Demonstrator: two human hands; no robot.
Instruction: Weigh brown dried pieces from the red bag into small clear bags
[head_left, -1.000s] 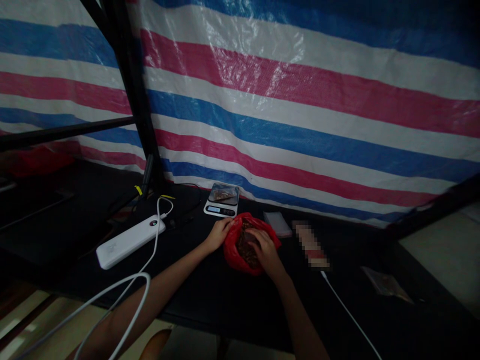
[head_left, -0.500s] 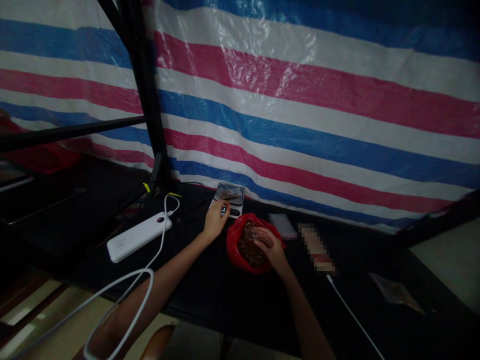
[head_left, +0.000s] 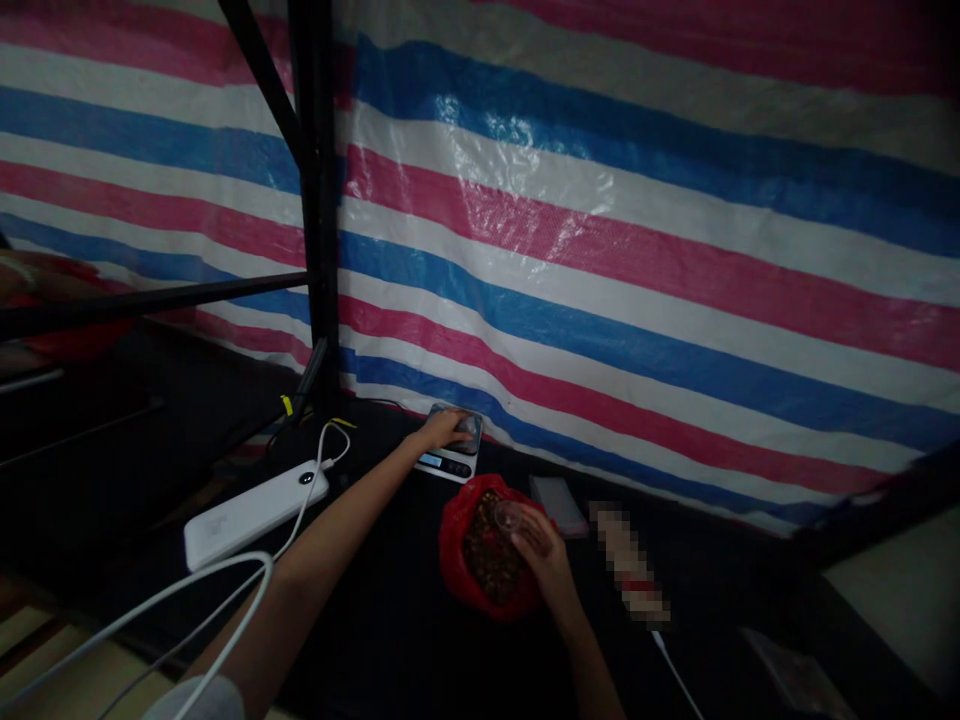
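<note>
My right hand [head_left: 546,548] has its grip around a small clear cup [head_left: 510,517] over the crinkled red bag [head_left: 484,550] of dark brown pieces, mid-tabletop. Farther off, my left hand [head_left: 447,428] covers the scale [head_left: 452,452]'s pan; I cannot tell its grip. The dim light blurs detail.

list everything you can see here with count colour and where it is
scale: 1, white, back of the table by the tarp
red bag: 1, holds brown pieces, table centre
small cup: 1, clear, over the bag
power bank: 1, white, table left
cable: 1, white, from power bank toward camera
flat packet: 1, pale, right of bag
table: 1, black
tarp: 1, red, white, blue stripes, behind
left hand: on the scale's top
right hand: holds the cup
</note>
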